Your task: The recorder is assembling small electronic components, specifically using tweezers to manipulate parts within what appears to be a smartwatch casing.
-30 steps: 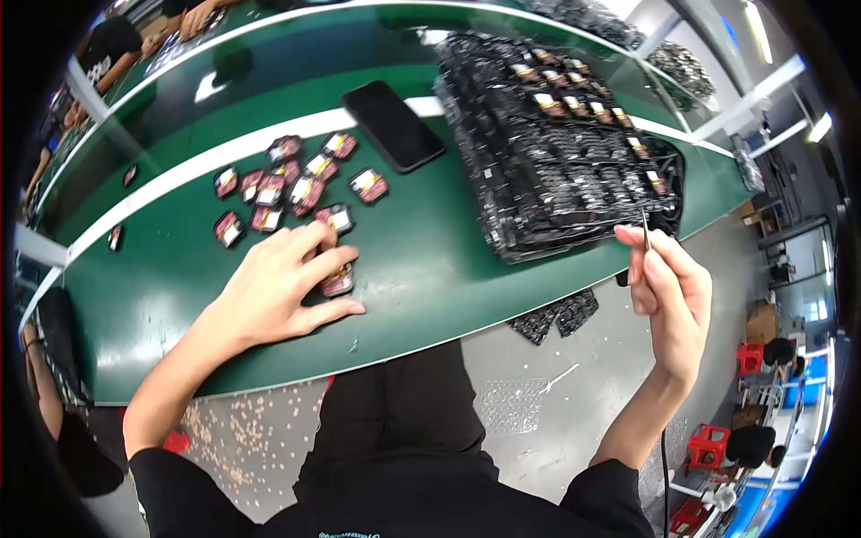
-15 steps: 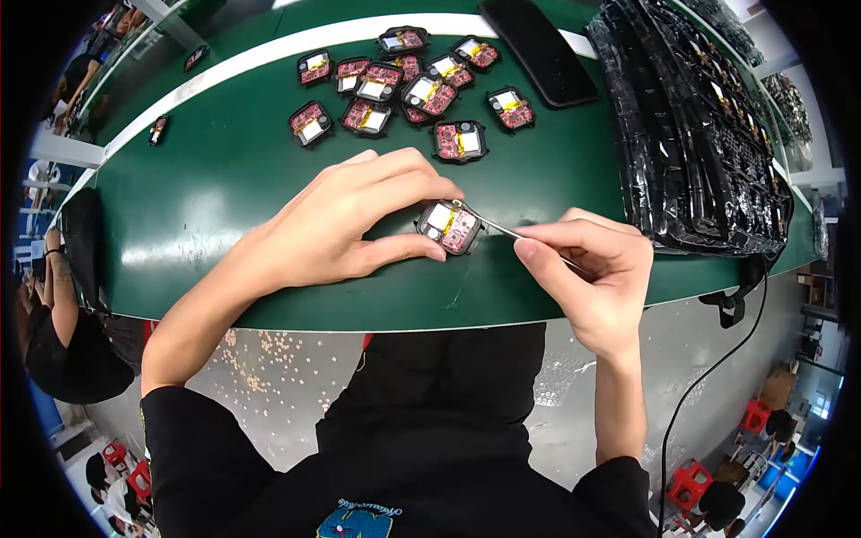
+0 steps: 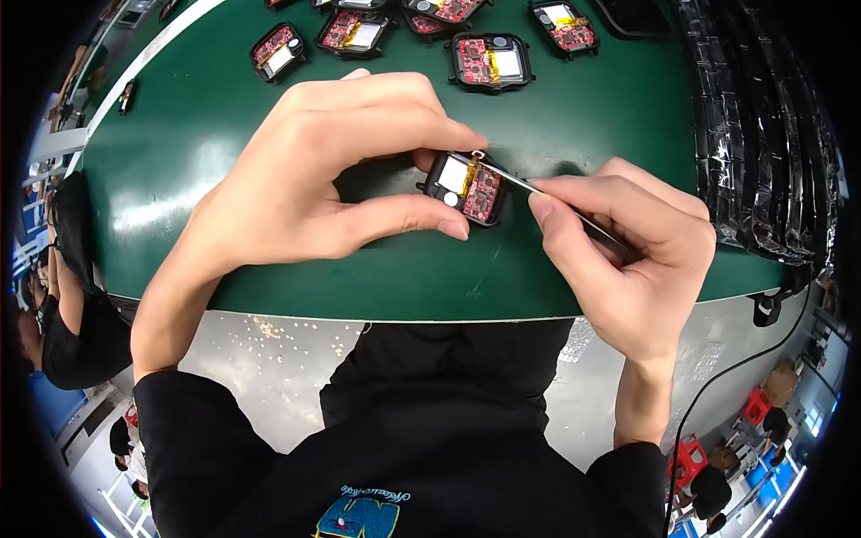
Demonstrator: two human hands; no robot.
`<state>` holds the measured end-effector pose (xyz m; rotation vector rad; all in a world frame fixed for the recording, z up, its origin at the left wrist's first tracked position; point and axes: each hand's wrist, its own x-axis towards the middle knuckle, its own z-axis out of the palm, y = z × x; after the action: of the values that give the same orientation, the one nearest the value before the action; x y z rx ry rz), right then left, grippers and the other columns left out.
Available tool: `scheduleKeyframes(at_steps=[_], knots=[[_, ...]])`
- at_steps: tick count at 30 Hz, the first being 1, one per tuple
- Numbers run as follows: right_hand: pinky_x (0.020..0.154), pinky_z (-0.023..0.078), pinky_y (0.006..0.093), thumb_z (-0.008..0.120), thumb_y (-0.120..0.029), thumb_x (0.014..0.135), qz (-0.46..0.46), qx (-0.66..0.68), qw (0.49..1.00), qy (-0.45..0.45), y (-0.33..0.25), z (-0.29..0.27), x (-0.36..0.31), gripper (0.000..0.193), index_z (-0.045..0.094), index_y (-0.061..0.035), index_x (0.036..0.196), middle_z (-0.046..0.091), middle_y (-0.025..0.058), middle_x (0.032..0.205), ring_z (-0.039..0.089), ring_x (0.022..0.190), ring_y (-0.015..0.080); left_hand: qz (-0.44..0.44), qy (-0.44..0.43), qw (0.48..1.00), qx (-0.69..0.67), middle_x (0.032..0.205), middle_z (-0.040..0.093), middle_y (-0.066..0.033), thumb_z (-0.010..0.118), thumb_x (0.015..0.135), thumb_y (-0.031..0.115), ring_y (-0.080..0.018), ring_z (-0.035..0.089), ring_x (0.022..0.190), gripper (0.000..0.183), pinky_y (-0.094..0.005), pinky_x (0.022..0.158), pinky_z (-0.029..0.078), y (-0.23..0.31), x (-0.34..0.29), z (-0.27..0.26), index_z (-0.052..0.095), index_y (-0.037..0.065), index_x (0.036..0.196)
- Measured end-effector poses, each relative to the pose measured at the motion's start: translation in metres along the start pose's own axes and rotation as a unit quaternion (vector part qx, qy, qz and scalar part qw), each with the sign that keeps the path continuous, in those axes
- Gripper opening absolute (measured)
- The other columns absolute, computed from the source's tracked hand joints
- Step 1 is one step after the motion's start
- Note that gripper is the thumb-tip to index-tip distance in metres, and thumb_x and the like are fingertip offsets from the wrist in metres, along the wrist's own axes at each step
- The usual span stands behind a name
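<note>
An open smartwatch case (image 3: 485, 194) lies on the green table, showing a red circuit board, a white battery and a yellow flex strip. My left hand (image 3: 300, 175) steadies it, with the index finger at its top edge and the thumb at its lower edge. Between the fingers of my right hand (image 3: 632, 247) is a pair of slim metal tweezers (image 3: 513, 178). Their tip meets the upper edge of the case, at a small light-coloured part (image 3: 479, 155) by the flex strip. Whether the tip grips that part is too small to tell.
Several similar open watch cases (image 3: 491, 63) lie beyond my hands. Black plastic-wrapped trays (image 3: 749, 134) are stacked at the right, and a dark flat object (image 3: 633, 16) lies at the far right. A small part (image 3: 127, 97) sits at far left. Another person (image 3: 76, 323) is on the left.
The view has come closer, so the case and hands look larger and the far watch cases partly leave the picture. My hands keep the same hold; the tweezers' tip stays at the case's upper edge.
</note>
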<state>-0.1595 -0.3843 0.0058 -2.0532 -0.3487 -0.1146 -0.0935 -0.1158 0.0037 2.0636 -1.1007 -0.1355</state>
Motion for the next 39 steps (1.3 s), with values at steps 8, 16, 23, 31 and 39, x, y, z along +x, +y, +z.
scheduleKeyframes(at_steps=[8, 16, 23, 31, 39], knots=[[0.052, 0.027, 0.0223, 0.082, 0.008, 0.087, -0.016, 0.013, 1.0, 0.007, 0.004, 0.0, -0.002, 0.014, 0.085, 0.0043, 0.1, 0.061, -0.0012, 0.069, 0.046, 0.056, 0.0017, -0.003, 0.002, 1.0, -0.009, 0.1, 0.073, -0.0088, 0.1, 0.074, 0.022, -0.0202, 0.065, 0.082, 0.06, -0.0312, 0.064, 0.048, 0.0, 0.001, 0.0, 0.082, 0.0, 0.127], [0.051, 0.029, 0.0232, 0.084, 0.01, 0.084, -0.032, 0.001, 0.998, 0.05, 0.005, 0.005, -0.007, 0.02, 0.085, 0.0035, 0.103, 0.06, -0.0017, 0.068, 0.044, 0.056, 0.0016, -0.037, 0.002, 0.999, -0.013, 0.094, 0.069, -0.0066, 0.1, 0.075, 0.017, -0.0158, 0.057, 0.075, 0.059, -0.0308, 0.06, 0.041, 0.006, 0.001, 0.0, 0.079, 0.003, 0.128], [0.048, 0.037, 0.0286, 0.087, 0.007, 0.077, -0.107, -0.084, 0.988, 0.066, 0.004, 0.007, -0.007, 0.024, 0.085, -0.0002, 0.1, 0.062, 0.0026, 0.072, 0.051, 0.052, 0.0121, -0.053, -0.001, 0.999, -0.006, 0.09, 0.067, -0.0065, 0.1, 0.076, 0.017, -0.0144, 0.05, 0.068, 0.052, -0.0304, 0.059, 0.036, 0.008, 0.004, -0.002, 0.078, 0.003, 0.121], [0.05, 0.041, 0.028, 0.087, 0.008, 0.08, -0.11, -0.08, 0.989, 0.06, 0.002, 0.009, -0.005, 0.02, 0.085, 0.0018, 0.1, 0.065, 0.0042, 0.071, 0.055, 0.053, 0.0119, -0.035, 0.0, 0.999, -0.023, 0.095, 0.07, -0.0053, 0.1, 0.076, 0.018, -0.0135, 0.046, 0.066, 0.052, -0.03, 0.059, 0.036, 0.002, 0.003, -0.004, 0.079, 0.004, 0.121], [0.053, 0.031, 0.0226, 0.083, 0.009, 0.088, 0.011, 0.041, 0.999, 0.006, 0.001, -0.001, -0.006, 0.018, 0.087, 0.0026, 0.105, 0.066, 0.0005, 0.072, 0.052, 0.06, 0.003, -0.037, -0.051, 0.995, -0.072, 0.099, 0.073, -0.0024, 0.101, 0.074, 0.02, -0.0109, 0.049, 0.071, 0.055, -0.0278, 0.06, 0.037, -0.009, 0.003, -0.012, 0.081, 0.004, 0.123]])
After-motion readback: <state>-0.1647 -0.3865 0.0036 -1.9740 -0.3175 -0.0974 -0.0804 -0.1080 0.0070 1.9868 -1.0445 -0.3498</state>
